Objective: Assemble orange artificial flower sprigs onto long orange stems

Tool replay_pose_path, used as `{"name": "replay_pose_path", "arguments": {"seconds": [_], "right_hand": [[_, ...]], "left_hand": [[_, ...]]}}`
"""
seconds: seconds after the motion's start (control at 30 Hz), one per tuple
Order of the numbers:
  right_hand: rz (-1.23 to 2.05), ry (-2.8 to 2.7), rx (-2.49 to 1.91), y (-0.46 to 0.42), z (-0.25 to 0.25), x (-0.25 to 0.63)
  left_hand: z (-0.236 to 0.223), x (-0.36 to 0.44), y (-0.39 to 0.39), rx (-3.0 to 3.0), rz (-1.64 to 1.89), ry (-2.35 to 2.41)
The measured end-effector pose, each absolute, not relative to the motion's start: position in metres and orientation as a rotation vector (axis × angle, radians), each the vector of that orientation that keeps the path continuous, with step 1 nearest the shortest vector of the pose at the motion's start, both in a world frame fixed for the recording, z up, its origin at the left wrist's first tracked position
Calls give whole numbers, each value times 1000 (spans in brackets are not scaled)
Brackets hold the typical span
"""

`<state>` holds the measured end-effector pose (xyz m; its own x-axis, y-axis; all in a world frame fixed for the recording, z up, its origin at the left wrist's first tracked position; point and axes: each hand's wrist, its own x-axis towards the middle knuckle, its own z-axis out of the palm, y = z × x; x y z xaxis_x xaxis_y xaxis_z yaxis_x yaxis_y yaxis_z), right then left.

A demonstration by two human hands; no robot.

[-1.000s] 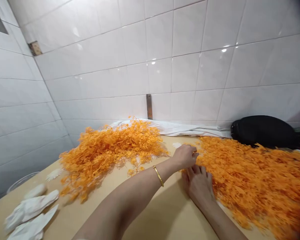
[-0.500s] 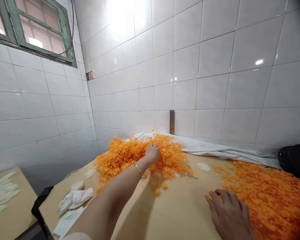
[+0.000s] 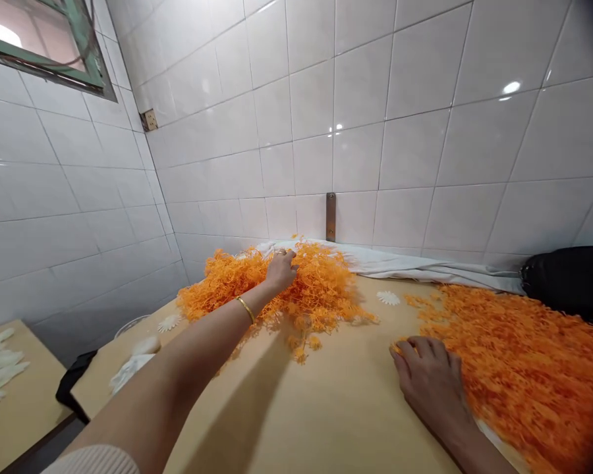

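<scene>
My left hand [image 3: 281, 271], with a gold bangle [image 3: 245, 308] on the wrist, rests on a heap of orange sprigs [image 3: 321, 289], its fingers sunk among them. The heap lies on a pale wooden board [image 3: 326, 408]. My right hand [image 3: 425, 375] lies on the board at the edge of a wide orange layer of sprigs [image 3: 528, 355], fingers slightly apart. A small orange bit touches its fingertips. Two white daisy-shaped flowers [image 3: 388, 297] lie near the heap, one on each side.
A rumpled white cloth [image 3: 415, 264] runs along the tiled wall behind the board, and a black bag [image 3: 568, 280] sits at the back right. White pieces [image 3: 131, 370] lie at the board's left side. A second wooden table [image 3: 20, 421] stands lower left.
My left hand has moved from the edge of the right orange layer over to the left heap. My right hand has shifted right along the layer's edge, and the view has swung left.
</scene>
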<state>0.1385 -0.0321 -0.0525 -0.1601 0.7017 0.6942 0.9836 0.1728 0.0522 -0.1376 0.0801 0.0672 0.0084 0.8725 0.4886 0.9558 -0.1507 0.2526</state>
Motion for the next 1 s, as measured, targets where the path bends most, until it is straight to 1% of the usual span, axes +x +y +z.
{"name": "replay_pose_path", "arguments": {"seconds": [0.1, 0.17, 0.23, 0.37, 0.53, 0.63, 0.73, 0.83, 1.0], "right_hand": [[-693, -1947, -1535, -33, -52, 140], [-688, -1960, -1514, -36, -52, 140], [-671, -1994, -1463, -40, -53, 137], [-503, -2218, -1234, -51, -46, 111], [-305, -2361, -1097, -44, -16, 37], [-200, -2342, -1114, -22, -7, -9], [-143, -2283, -1320, -1, -17, -34], [-151, -2280, -1459, 5, -32, -35], [-245, -2345, -1280, -26, -39, -11]], "left_hand": [[48, -134, 61, -2246, -627, -1671], [42, -138, 53, -2291, -425, -1483], [41, -148, 50, -2291, -276, -1405], [44, -173, 57, -2301, -120, -1497], [51, -178, 71, -2424, 42, -1694], [53, -173, 75, -2441, 77, -1694], [46, -176, 74, -2433, 36, -1680], [29, -188, 74, -2402, -30, -1668], [1, -203, 82, -2363, -54, -1619]]}}
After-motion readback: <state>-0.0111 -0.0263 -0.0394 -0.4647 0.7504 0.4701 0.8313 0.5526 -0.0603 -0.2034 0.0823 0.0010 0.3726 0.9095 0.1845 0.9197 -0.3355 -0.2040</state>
